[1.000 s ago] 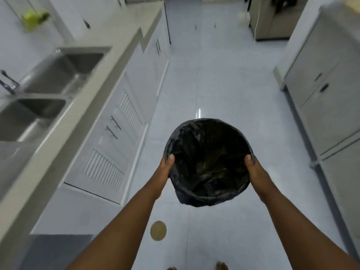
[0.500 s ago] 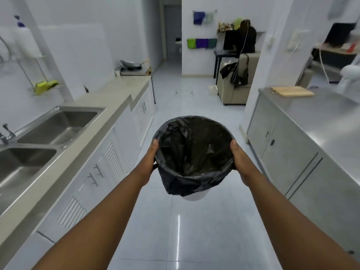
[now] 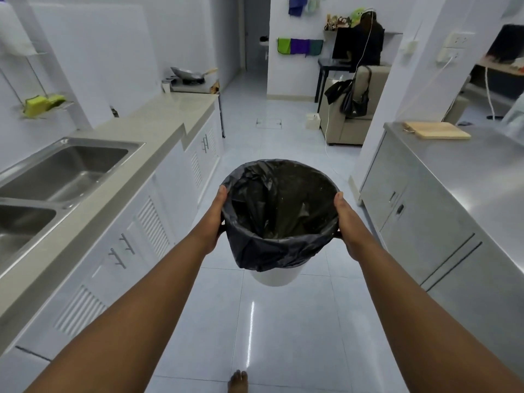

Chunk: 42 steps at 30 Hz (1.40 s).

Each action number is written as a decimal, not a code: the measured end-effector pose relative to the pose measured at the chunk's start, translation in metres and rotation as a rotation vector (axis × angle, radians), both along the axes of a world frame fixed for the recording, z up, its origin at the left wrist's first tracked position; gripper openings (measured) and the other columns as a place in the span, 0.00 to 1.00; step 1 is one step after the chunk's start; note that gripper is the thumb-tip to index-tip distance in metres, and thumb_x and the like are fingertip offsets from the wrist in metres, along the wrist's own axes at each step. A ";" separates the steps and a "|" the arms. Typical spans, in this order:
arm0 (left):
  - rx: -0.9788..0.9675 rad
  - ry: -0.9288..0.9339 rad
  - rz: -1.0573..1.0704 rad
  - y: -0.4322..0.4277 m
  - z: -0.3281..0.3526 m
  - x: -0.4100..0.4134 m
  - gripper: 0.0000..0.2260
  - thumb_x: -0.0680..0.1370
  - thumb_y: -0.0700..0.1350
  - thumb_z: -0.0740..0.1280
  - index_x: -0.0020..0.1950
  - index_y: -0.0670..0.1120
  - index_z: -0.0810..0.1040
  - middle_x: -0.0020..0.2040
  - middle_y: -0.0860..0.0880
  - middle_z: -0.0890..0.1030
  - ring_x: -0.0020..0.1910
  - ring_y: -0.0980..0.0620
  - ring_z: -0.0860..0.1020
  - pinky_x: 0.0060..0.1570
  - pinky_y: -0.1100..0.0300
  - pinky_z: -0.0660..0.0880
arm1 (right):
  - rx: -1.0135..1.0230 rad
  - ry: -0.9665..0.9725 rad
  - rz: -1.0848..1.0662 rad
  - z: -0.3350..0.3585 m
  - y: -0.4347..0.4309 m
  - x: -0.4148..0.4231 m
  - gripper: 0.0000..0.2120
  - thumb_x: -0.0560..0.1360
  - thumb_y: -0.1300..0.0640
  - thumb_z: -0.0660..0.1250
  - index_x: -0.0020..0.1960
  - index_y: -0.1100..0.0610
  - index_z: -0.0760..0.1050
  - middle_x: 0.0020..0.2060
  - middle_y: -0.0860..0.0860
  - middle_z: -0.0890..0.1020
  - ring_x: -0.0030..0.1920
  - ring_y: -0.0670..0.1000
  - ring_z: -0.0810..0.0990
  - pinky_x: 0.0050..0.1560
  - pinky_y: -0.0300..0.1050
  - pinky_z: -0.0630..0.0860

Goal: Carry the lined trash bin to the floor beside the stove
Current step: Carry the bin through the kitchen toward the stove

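A white trash bin [image 3: 274, 277] lined with a black bag [image 3: 279, 217] hangs in the air in front of me, above the tiled floor. My left hand [image 3: 213, 219] grips its left rim and my right hand [image 3: 349, 222] grips its right rim. The bin is upright and its inside looks empty. The stove [image 3: 190, 83], with a metal wok [image 3: 187, 73] on it, stands at the far end of the left counter, several steps ahead.
A beige counter [image 3: 158, 120] with a double steel sink [image 3: 59, 171] and white cabinets runs along my left. A steel cabinet unit [image 3: 442, 199] with a wooden cutting board [image 3: 438, 130] runs along my right. The tiled aisle [image 3: 266, 131] leads ahead toward a sofa [image 3: 354, 120].
My view has lifted from the floor to look down the aisle. The bin stays held in both hands and now sits a little closer to the far counter end.
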<state>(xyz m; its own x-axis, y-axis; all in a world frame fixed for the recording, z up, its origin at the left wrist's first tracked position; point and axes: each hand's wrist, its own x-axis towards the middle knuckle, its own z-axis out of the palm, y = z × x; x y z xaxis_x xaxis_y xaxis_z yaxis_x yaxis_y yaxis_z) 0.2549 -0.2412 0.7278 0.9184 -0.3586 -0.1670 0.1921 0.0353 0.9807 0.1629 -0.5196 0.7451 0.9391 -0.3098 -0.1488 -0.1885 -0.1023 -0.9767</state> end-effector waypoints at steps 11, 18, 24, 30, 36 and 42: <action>-0.033 0.016 -0.049 -0.014 -0.004 0.164 0.43 0.66 0.79 0.55 0.75 0.59 0.67 0.74 0.50 0.73 0.72 0.47 0.70 0.74 0.43 0.63 | 0.028 0.006 -0.090 0.004 -0.007 0.150 0.34 0.78 0.33 0.49 0.76 0.51 0.64 0.71 0.55 0.73 0.69 0.57 0.73 0.69 0.59 0.70; -0.075 -0.025 -0.071 -0.035 0.001 0.245 0.42 0.66 0.79 0.55 0.75 0.59 0.68 0.73 0.51 0.73 0.72 0.48 0.70 0.73 0.45 0.64 | 0.027 -0.001 -0.129 0.000 -0.021 0.226 0.36 0.74 0.29 0.49 0.76 0.48 0.64 0.71 0.55 0.73 0.69 0.58 0.73 0.68 0.58 0.72; -0.079 -0.020 -0.060 -0.067 -0.007 0.312 0.40 0.67 0.78 0.55 0.75 0.60 0.68 0.74 0.51 0.73 0.72 0.49 0.70 0.74 0.45 0.64 | 0.040 0.014 -0.154 -0.007 -0.050 0.298 0.36 0.74 0.29 0.50 0.75 0.49 0.65 0.71 0.53 0.73 0.70 0.56 0.72 0.71 0.58 0.69; -0.061 0.006 -0.008 -0.114 -0.007 0.395 0.40 0.68 0.77 0.56 0.73 0.58 0.71 0.71 0.51 0.76 0.70 0.49 0.73 0.74 0.45 0.64 | 0.023 -0.016 -0.083 -0.016 -0.095 0.386 0.42 0.68 0.22 0.50 0.74 0.44 0.65 0.72 0.51 0.72 0.71 0.55 0.71 0.72 0.60 0.67; -0.138 0.024 0.069 -0.170 0.003 0.471 0.27 0.79 0.66 0.54 0.71 0.53 0.74 0.68 0.50 0.79 0.68 0.49 0.76 0.72 0.47 0.67 | 0.049 -0.031 -0.037 -0.017 -0.153 0.479 0.42 0.67 0.21 0.50 0.74 0.41 0.65 0.72 0.49 0.72 0.71 0.53 0.71 0.72 0.58 0.67; -0.165 0.056 0.131 -0.207 -0.006 0.543 0.26 0.79 0.64 0.57 0.71 0.54 0.75 0.68 0.50 0.79 0.68 0.47 0.75 0.73 0.44 0.66 | 0.108 0.013 -0.026 -0.017 -0.198 0.563 0.35 0.74 0.27 0.46 0.74 0.44 0.67 0.72 0.50 0.72 0.70 0.52 0.70 0.72 0.53 0.66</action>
<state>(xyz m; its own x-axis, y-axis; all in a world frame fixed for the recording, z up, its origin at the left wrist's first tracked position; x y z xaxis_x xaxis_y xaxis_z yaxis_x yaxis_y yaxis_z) 0.7976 -0.4484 0.7220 0.9500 -0.2634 -0.1675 0.2289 0.2230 0.9476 0.7255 -0.7181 0.7278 0.9286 -0.3158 -0.1948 -0.2026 0.0083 -0.9792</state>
